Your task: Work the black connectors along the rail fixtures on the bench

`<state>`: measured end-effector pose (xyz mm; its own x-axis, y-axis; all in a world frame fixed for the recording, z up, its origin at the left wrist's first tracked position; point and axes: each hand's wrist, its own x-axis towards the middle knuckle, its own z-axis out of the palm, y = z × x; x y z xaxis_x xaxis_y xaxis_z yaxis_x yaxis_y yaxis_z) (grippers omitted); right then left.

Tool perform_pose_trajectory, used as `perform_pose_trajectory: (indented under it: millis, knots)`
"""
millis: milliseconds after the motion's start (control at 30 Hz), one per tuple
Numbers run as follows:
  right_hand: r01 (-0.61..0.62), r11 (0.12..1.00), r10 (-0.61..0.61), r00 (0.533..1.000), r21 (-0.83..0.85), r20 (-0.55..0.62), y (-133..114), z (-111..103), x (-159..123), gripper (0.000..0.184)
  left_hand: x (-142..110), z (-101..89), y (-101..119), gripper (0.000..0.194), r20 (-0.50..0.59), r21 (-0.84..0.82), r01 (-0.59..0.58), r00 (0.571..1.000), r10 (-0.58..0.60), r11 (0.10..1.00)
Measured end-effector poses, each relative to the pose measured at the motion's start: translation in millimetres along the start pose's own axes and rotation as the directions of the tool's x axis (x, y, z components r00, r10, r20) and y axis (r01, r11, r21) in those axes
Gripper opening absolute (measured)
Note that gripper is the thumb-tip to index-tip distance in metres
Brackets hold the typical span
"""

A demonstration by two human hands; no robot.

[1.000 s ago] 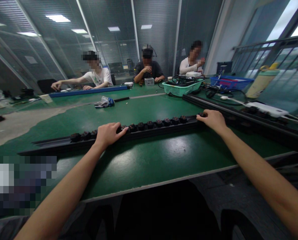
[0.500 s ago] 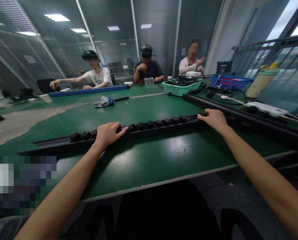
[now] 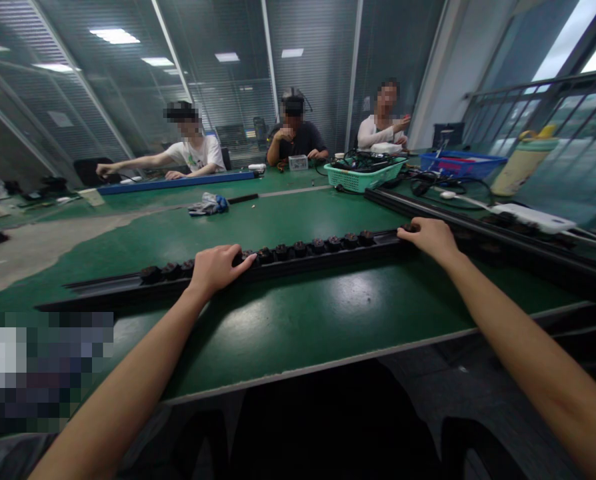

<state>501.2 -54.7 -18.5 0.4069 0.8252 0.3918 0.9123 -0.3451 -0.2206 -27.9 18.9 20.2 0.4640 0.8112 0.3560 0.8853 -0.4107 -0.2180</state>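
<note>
A long black channel-shaped rail (image 3: 323,262) lies across the table in front of me. Along its top sits a row of several small black round pieces (image 3: 299,249) with brownish tops; they look like socket modules, but the detail is too small to be sure. My left hand (image 3: 217,268) is closed over the rail left of its middle, thumb along the near side, covering some of the pieces. At the rail's right end my right hand (image 3: 432,237) pinches a small black piece, mostly hidden by its fingers.
Longer black rails (image 3: 483,227) run along the right side, beside a white power strip (image 3: 535,219). Farther back stand a green basket (image 3: 363,179) of cables, a blue tray (image 3: 458,167) and a bottle (image 3: 523,163). Gloves (image 3: 209,204) lie mid-table. Three people sit opposite.
My right hand has shifted very slightly to the right at the rail's end. My left hand and the rail stay in place.
</note>
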Motion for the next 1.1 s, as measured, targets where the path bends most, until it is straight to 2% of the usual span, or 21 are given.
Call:
perform_pose_trajectory:
  millis: [1100]
  knots:
    - [-0.053,0.998,0.053,0.999,0.027,0.007,19,-1,8,0.039,1,1.2,-1,0.069,0.005,0.004,0.007,1.0,-0.007,1.0]
